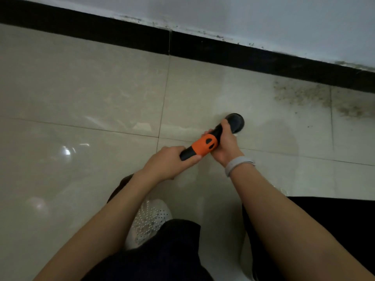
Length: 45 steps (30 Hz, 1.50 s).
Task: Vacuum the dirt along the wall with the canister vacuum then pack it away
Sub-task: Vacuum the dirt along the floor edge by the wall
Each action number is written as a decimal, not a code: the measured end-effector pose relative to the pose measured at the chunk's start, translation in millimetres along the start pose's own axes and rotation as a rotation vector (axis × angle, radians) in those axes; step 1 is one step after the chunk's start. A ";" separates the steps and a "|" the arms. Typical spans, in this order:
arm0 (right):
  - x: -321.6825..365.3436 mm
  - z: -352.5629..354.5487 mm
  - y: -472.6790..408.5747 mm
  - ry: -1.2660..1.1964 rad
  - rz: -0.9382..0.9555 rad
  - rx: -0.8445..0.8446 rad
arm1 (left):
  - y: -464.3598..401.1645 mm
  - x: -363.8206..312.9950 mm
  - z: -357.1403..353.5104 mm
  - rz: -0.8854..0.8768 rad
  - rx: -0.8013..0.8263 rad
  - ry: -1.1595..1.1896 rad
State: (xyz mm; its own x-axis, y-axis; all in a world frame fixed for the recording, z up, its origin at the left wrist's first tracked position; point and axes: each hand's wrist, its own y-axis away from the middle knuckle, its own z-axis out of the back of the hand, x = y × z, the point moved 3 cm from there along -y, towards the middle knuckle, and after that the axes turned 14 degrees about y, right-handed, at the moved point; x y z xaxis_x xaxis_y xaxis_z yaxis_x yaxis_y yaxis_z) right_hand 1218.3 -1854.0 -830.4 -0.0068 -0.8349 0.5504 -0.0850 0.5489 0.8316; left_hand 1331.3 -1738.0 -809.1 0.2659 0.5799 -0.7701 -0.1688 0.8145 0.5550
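Both hands hold a black vacuum wand with an orange collar [204, 146] over the beige tiled floor. My left hand [172, 162] grips the wand's near black end. My right hand [224, 142] grips it just past the orange collar, close to the round black nozzle [236, 122], which points down at the tile. A patch of dark dirt [304, 96] lies along the black skirting at the far right, apart from the nozzle. The canister itself is out of view.
A black skirting board [121, 35] runs diagonally under a grey-white wall [263, 17] with grime along its base. My white perforated shoe [150, 220] and dark trousers [324, 220] fill the bottom. Glossy tiles [60, 98] spread to the left.
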 end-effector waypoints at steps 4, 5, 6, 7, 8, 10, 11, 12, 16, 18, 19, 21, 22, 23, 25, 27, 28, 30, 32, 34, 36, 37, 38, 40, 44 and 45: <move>19.8 46.4 -12.0 -0.161 0.028 -0.074 | -24.3 -35.4 -31.8 -0.087 0.105 -0.122; 17.8 49.4 -12.6 -0.177 0.029 -0.077 | -23.3 -36.0 -34.8 -0.099 0.102 -0.147; 13.3 47.4 -11.8 -0.181 0.030 -0.073 | -20.0 -32.5 -33.4 -0.099 0.084 -0.168; 6.9 41.0 -9.5 -0.178 0.030 -0.063 | -14.9 -25.2 -28.2 -0.084 0.061 -0.178; -0.8 30.9 -6.6 -0.168 0.029 -0.048 | -8.6 -15.5 -20.4 -0.053 0.039 -0.167; -16.3 4.7 1.0 -0.141 0.016 -0.005 | 6.6 5.5 -2.0 0.027 0.007 -0.093; -24.4 -9.4 5.2 -0.124 -0.001 0.022 | 14.3 14.0 6.5 0.058 -0.005 -0.050; -32.7 -23.6 10.0 -0.101 -0.024 0.057 | 21.5 20.5 13.8 0.081 -0.020 -0.007; -61.2 -64.7 28.7 0.051 -0.109 0.190 | 37.2 36.0 30.3 0.147 -0.094 0.158; -64.0 -69.2 31.6 0.205 -0.119 0.225 | 42.0 41.1 33.6 0.171 -0.100 0.207; -61.1 -67.2 31.2 0.283 -0.127 0.251 | 44.6 44.0 34.7 0.181 -0.102 0.231; -49.6 -59.0 27.3 0.434 -0.135 0.313 | 50.2 50.1 36.3 0.202 -0.101 0.278; -43.3 -54.6 25.4 0.509 -0.132 0.333 | 52.8 52.5 36.5 0.211 -0.098 0.291; -38.2 -50.5 24.5 0.578 -0.127 0.338 | 54.2 53.8 36.2 0.217 -0.094 0.293; -34.1 -46.2 25.2 0.674 -0.110 0.331 | 51.2 50.9 34.5 0.218 -0.099 0.262; -33.2 -45.2 26.3 0.739 -0.088 0.332 | 40.0 41.6 30.6 0.214 -0.113 0.219; -32.2 -44.0 26.4 0.787 -0.079 0.341 | 32.8 35.3 27.6 0.209 -0.122 0.204; -26.0 -36.0 25.2 0.903 -0.017 0.330 | 18.7 22.1 22.6 0.181 -0.143 0.137; -13.4 -16.6 15.5 0.941 0.141 0.143 | 11.5 14.4 20.9 0.169 -0.168 0.086; 1.3 12.7 5.2 0.975 0.334 -0.158 | 15.3 16.9 23.5 0.182 -0.193 0.101; 6.4 38.6 -4.5 1.165 0.443 -0.326 | 27.0 26.5 28.7 0.186 -0.224 0.117; 4.8 49.1 -10.0 1.300 0.453 -0.355 | 34.5 32.9 31.2 0.188 -0.239 0.126; 0.1 58.1 -14.6 1.432 0.444 -0.350 | 42.5 39.4 33.2 0.192 -0.252 0.140; -16.1 70.3 -18.6 1.668 0.426 -0.262 | 58.1 51.8 35.3 0.198 -0.262 0.157; -35.1 80.1 -21.1 1.843 0.428 -0.192 | 74.8 63.6 29.3 0.194 -0.232 0.106; -34.4 80.2 -21.7 1.808 0.422 -0.192 | 74.5 63.2 25.6 0.189 -0.211 0.097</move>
State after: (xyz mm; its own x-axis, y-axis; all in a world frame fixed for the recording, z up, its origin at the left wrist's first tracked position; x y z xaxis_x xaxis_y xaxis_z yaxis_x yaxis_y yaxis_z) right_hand 1140.4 -1840.5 -873.3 0.9474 0.3199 -0.0086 -0.2601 0.7855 0.5616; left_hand 1359.8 -1641.1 -808.4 0.1207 0.7120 -0.6917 -0.4028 0.6720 0.6214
